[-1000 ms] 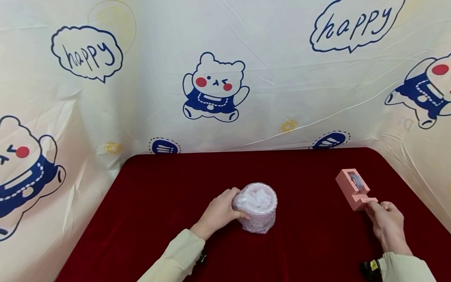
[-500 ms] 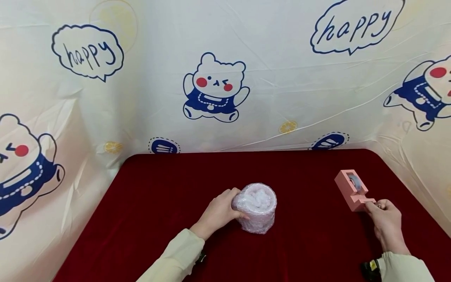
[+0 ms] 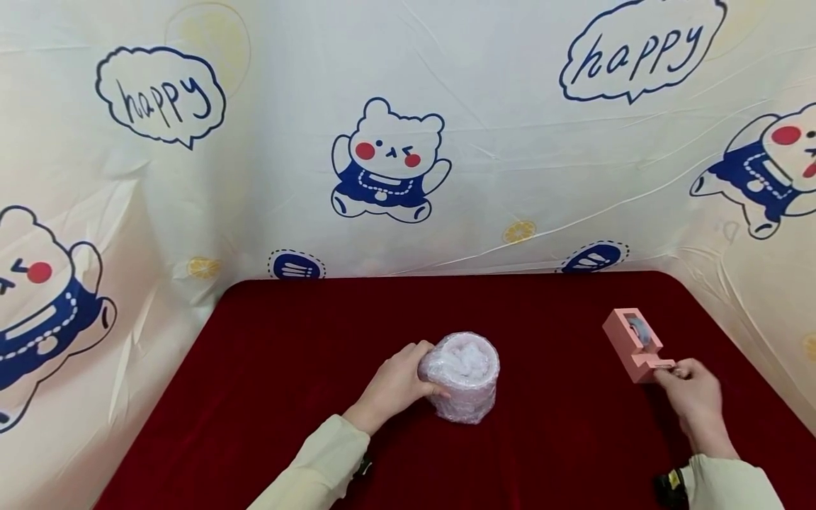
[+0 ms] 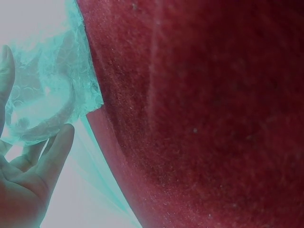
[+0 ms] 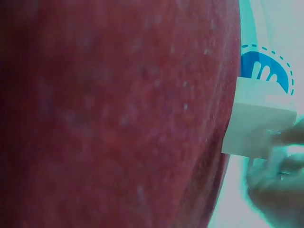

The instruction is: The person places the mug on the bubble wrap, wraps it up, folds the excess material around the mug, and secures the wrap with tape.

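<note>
A squat round bundle in clear bubble wrap [image 3: 468, 379] stands on the dark red cloth, with a pale pinkish rim showing through its top. My left hand [image 3: 398, 382] grips it from the left, thumb at the front and fingers round the back. In the left wrist view, the fingers [image 4: 56, 152] curl close under the wrap [image 4: 57, 80]. Off to the right is a pink tape dispenser [image 3: 627, 347] with a roll of tape [image 3: 639, 330] in it. My right hand [image 3: 695, 400] pinches the tape end at the dispenser's near lip, fingers curled.
Dark red cloth [image 3: 306, 368] covers the table, with a stretch of it between the bundle and the dispenser. A white curtain [image 3: 497, 163] printed with cartoon bears rises along the back and both sides of the table.
My right hand has shifted slightly left, and the dispenser appears slightly further left too, as the view itself drifts. My left hand keeps its grip on the bundle.
</note>
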